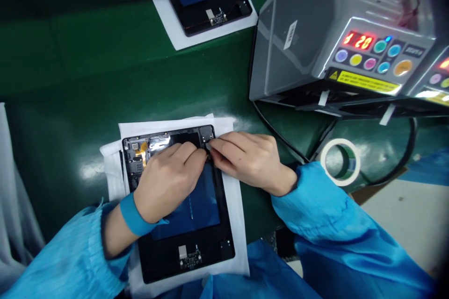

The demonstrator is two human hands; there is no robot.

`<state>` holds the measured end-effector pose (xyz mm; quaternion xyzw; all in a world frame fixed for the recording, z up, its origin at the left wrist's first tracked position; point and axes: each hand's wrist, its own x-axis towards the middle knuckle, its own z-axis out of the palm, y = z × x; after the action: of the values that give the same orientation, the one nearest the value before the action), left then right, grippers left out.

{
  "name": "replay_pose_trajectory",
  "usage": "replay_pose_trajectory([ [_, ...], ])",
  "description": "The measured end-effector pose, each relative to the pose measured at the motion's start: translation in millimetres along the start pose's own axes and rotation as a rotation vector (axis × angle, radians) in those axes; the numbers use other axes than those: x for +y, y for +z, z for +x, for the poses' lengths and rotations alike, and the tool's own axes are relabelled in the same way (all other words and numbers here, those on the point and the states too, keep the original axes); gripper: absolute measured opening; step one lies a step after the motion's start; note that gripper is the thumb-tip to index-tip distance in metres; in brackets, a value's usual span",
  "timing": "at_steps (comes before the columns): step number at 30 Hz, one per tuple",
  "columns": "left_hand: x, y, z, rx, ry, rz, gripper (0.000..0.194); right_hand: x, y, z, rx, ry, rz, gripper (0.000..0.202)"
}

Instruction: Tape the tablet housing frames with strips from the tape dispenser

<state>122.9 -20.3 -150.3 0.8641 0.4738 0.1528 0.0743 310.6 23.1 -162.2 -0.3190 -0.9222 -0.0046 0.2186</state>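
An opened tablet housing (224,205) lies on a white cloth (240,224), its inner parts facing up. My left hand (171,180) rests over its upper middle, fingers pinched together near the right edge; whatever they hold is hidden. From the right, my right hand (247,156) reaches to the same spot, its closed fingertips on a small greyish piece (208,145) too small to name. The fingertips of both hands almost touch. An orange flex cable (142,153) shows at the housing's top left, and a small circuit board (190,259) sits at its bottom.
Another opened tablet (189,21) lies on white cloth at the top. A grey machine (298,42) with lit red digits and coloured buttons stands at the upper right. Below it are a black cable (277,131) and a tape roll (324,161). The table (87,88) is green.
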Motion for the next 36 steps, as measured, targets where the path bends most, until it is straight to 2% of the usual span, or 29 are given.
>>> replay_pose_trajectory([
  [14,0.2,0.9,-2.6,-0.038,-0.049,0.015,0.018,-7.7,-6.3,1.3,-0.109,-0.028,0.000,0.016],
  [20,-0.1,-1.6,-0.4,0.004,-0.034,-0.017,0.022,-13.6,-8.0,0.7,-0.099,-0.068,-0.050,0.015],
  [25,-0.8,-2.3,0.4,0.007,-0.032,-0.065,0.019,-17.5,-11.5,-4.1,-0.162,-0.101,-0.093,0.020],
  [30,-1.1,-1.2,0.5,0.021,-0.037,-0.087,0.017,-21.2,-14.2,-9.5,-0.198,-0.115,-0.045,0.024],
  [36,-2.3,0.3,-0.8,0.004,-0.053,-0.104,0.022,-17.1,-12.1,-9.8,-0.175,-0.070,0.049,0.023],
])
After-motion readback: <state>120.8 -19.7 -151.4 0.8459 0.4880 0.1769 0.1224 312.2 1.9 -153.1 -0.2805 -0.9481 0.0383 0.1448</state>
